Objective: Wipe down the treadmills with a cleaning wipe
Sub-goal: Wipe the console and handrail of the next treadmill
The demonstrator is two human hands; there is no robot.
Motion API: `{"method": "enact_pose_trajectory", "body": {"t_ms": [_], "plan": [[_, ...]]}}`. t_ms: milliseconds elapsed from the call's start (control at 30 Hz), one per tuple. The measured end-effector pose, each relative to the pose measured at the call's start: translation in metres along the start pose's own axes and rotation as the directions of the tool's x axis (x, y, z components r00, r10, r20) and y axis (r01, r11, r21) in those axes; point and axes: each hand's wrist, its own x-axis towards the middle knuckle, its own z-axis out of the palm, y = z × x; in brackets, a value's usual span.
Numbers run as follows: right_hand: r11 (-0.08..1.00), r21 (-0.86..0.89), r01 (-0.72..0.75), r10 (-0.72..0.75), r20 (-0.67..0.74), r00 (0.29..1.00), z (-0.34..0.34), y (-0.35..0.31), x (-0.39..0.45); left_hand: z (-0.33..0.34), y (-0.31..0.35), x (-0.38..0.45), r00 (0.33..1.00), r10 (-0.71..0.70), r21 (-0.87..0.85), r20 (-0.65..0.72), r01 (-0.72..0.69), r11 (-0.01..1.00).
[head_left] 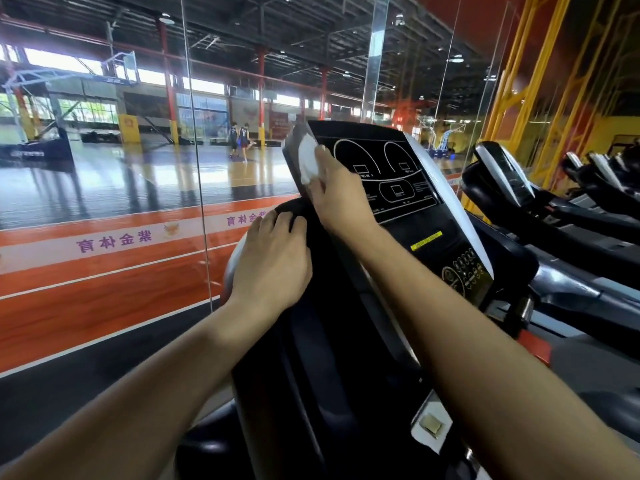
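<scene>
right hand (pixel 337 195) pressing wipe (pixel 308 161) on treadmill console (pixel 398 188), left hand (pixel 273 268) resting

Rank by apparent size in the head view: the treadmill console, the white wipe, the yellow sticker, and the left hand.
1. Console, clearly largest.
2. Left hand, though it sits nearer the camera, which enlarges it.
3. Wipe, partly covered by the right hand.
4. Yellow sticker, smallest.

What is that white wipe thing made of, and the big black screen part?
The white cleaning wipe looks like soft cloth or paper: it bunches under the right hand. The black treadmill console looks like glossy hard plastic, reflecting light.
</scene>
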Motion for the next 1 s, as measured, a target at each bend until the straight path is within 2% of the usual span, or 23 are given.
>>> {"method": "enact_pose_trajectory", "body": {"t_ms": [100,200,367,500,600,667,700,800,867,1000], "plan": [[0.996,0.086,-0.026,0.027,-0.011,1.000,-0.009,0.037,-0.080,-0.002,0.004,0.001,0.997,0.056,-0.038,-0.047,-0.058,0.998],[0.985,0.148,-0.087,0.090,-0.013,0.996,-0.020,0.069,-0.162,-0.003,0.007,0.002,0.980,0.173,-0.093,-0.103,-0.182,0.979],[0.985,0.092,-0.148,0.138,0.115,0.984,-0.043,0.107,-0.251,0.002,0.026,-0.001,0.945,0.318,-0.145,-0.079,-0.326,0.934],[0.982,-0.028,-0.186,0.188,0.174,0.967,-0.059,0.139,-0.273,0.014,0.070,-0.016,0.900,0.436,-0.083,0.009,-0.434,0.897],[0.956,-0.043,-0.289,0.292,0.153,0.944,-0.066,0.154,-0.253,0.018,0.091,-0.023,0.927,0.357,-0.060,0.115,-0.352,0.934],[0.942,-0.033,-0.335,0.336,0.108,0.936,-0.065,0.154,-0.234,0.021,0.094,-0.026,0.946,0.300,-0.065,0.125,-0.294,0.954],[0.949,-0.007,-0.315,0.314,0.100,0.944,-0.063,0.146,-0.229,0.023,0.093,-0.027,0.946,0.299,-0.078,0.126,-0.291,0.954],[0.984,0.110,-0.141,0.127,0.130,0.983,-0.051,0.114,-0.232,0.025,0.090,-0.031,0.943,0.322,-0.110,0.087,-0.312,0.944],[0.979,0.176,-0.100,0.077,0.129,0.989,-0.048,0.108,-0.239,0.021,0.092,-0.034,0.960,0.271,-0.146,0.064,-0.259,0.955],[0.989,0.149,-0.018,0.006,0.085,0.996,-0.061,0.116,-0.212,0.012,0.096,-0.036,0.987,0.159,-0.182,0.014,-0.154,0.971]]}}
